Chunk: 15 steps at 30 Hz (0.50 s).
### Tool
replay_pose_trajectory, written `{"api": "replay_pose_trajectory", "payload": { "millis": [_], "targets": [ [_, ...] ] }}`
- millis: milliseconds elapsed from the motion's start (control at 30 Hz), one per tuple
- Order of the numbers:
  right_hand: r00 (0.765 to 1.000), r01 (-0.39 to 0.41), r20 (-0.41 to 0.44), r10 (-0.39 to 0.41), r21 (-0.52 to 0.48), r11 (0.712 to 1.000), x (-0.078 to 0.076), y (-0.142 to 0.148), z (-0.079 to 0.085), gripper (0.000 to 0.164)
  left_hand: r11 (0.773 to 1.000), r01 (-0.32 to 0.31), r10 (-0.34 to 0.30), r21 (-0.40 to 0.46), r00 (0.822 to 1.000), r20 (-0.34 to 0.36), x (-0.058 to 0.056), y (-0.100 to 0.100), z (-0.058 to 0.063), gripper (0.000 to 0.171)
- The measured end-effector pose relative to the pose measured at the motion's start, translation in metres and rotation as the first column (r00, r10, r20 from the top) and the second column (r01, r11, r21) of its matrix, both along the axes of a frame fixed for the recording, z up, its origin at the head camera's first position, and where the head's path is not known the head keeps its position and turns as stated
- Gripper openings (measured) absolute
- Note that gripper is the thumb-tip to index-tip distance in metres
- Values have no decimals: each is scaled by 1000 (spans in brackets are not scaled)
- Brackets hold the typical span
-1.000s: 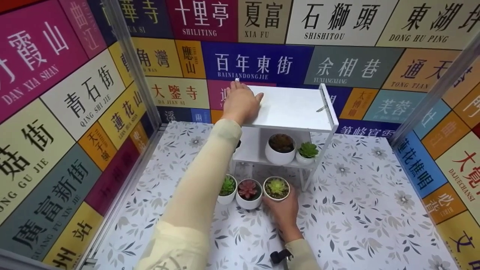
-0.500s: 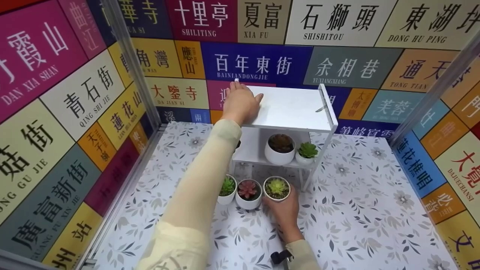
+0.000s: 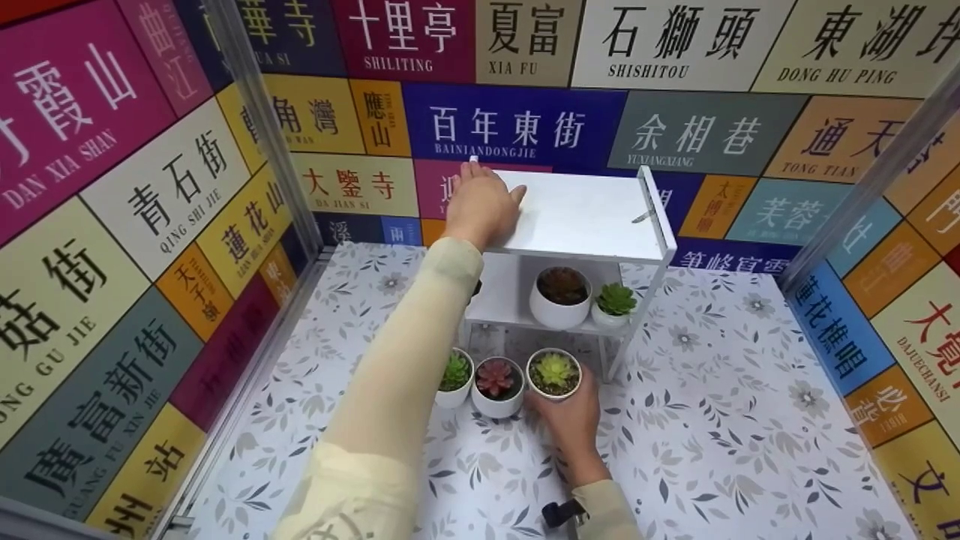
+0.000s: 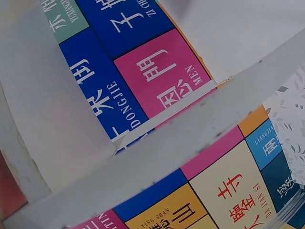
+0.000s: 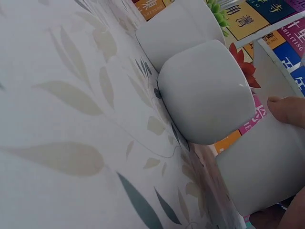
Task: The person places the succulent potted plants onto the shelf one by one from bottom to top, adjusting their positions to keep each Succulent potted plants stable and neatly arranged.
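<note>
My left hand [image 3: 484,206] lies over the raised left edge of the white shelf [image 3: 581,217], thumb on the inner side and fingers across the edge. Low in front of the shelf, my right hand [image 3: 571,420] holds a white pot with a yellow-green succulent [image 3: 555,373] by its side. The right wrist view shows the thumb [image 5: 286,110] against this pot [image 5: 267,164]. Left of it on the table stand a potted red succulent [image 3: 496,379] and a potted green succulent [image 3: 454,371], the latter partly hidden by my left sleeve.
On the shelf's lower board sit a large white pot with a dark brown plant [image 3: 561,296] and a small potted green succulent [image 3: 615,301]. Colourful sign-printed walls [image 3: 517,124] enclose a table with a leaf-patterned cover [image 3: 720,420].
The pot in my right hand has shifted very slightly upward in the head view. My left hand stays in place on the shelf.
</note>
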State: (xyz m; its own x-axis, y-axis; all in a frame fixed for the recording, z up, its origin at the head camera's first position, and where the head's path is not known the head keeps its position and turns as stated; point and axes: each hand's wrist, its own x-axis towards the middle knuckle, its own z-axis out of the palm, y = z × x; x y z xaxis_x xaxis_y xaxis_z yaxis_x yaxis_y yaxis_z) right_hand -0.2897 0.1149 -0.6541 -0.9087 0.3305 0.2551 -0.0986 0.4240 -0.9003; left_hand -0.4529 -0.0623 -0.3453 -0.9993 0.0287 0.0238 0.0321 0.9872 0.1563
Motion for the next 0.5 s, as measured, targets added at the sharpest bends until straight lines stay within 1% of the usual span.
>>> {"api": "replay_pose_trajectory", "payload": {
  "millis": [267, 500],
  "targets": [
    [998, 33, -46, -31, 43, 999, 4, -2, 15, 98, 1000, 2, -2, 13, 1000, -7, 1, 0, 0, 85],
    [998, 37, -54, -34, 56, 998, 7, -2, 25, 97, 1000, -1, 1, 15, 1000, 9, 0, 0, 1, 86]
  ]
}}
